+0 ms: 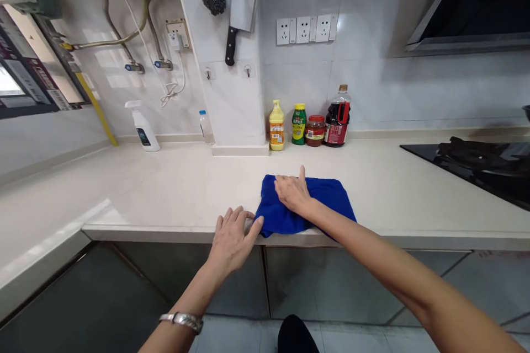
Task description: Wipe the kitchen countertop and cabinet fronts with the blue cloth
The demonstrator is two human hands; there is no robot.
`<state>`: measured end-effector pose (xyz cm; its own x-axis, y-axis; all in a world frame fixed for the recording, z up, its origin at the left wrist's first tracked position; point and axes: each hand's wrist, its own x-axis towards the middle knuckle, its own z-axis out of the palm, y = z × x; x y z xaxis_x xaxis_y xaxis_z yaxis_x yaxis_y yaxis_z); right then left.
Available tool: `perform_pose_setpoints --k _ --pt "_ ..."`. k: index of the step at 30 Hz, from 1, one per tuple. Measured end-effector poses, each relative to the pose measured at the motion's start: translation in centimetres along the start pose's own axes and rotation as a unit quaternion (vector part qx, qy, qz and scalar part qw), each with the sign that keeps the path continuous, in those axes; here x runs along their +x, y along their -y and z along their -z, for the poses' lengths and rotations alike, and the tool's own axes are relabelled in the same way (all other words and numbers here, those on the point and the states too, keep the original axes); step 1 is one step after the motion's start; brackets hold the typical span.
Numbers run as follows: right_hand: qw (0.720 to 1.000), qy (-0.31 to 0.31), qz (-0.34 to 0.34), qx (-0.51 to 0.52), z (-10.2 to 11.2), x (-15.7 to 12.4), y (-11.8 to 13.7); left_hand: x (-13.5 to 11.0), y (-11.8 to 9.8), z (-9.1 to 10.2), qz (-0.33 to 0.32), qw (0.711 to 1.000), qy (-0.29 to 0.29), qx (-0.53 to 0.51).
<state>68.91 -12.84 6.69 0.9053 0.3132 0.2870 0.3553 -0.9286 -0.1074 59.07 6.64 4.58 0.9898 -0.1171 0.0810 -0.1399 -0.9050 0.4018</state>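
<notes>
And here in the head view we have a blue cloth [329, 193], spread on the counter [165, 193] right at its front edge, a corner or two reaching over the lip! It looks light and soft, limp rather than stiff, nothing fragile about it; I'd guess it slides easily and bunches under a push. Best hold, I'd say: a pinch at a corner or along the near edge, or a flat palm on top. Now the fingers: the right hand [293, 193] lies on the cloth's left half, one digit sticking out from the rest, and whether the others grip any fabric I can't tell. The left hand [234, 234] is spread, thumb apart from the fingers, right at the cloth's left corner, seemingly touching it.
</notes>
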Motion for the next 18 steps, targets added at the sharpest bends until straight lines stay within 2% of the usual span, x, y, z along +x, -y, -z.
perform_pose_setpoints --k 2,5,7,11,14,16,18 --pt "0.999 0.013 0.051 -0.002 -0.3 1.8 -0.7 -0.1 -0.8 0.2 -0.001 1.000 0.000 0.016" --pt "0.983 0.105 0.153 -0.001 -0.9 4.1 -0.9 0.2 -1.2 0.3 0.015 0.999 0.011 0.034" --pt "0.973 0.130 0.188 -0.032 -1.2 5.0 -0.6 0.6 -0.9 0.4 0.024 0.999 0.016 0.016" --pt "0.976 0.097 0.184 -0.070 -0.7 4.9 -0.7 1.0 0.2 0.9 0.031 0.998 0.008 -0.061" --pt "0.982 0.058 0.159 -0.081 0.7 3.9 -1.7 1.0 0.8 1.7 0.064 0.990 -0.012 -0.124" --pt "0.987 0.023 0.134 -0.086 2.4 3.4 -2.5 1.0 1.0 2.7 0.084 0.984 -0.046 -0.152" --pt "0.990 -0.029 0.114 -0.079 4.6 3.0 -3.1 1.0 1.1 4.5 0.095 0.974 -0.109 -0.174"
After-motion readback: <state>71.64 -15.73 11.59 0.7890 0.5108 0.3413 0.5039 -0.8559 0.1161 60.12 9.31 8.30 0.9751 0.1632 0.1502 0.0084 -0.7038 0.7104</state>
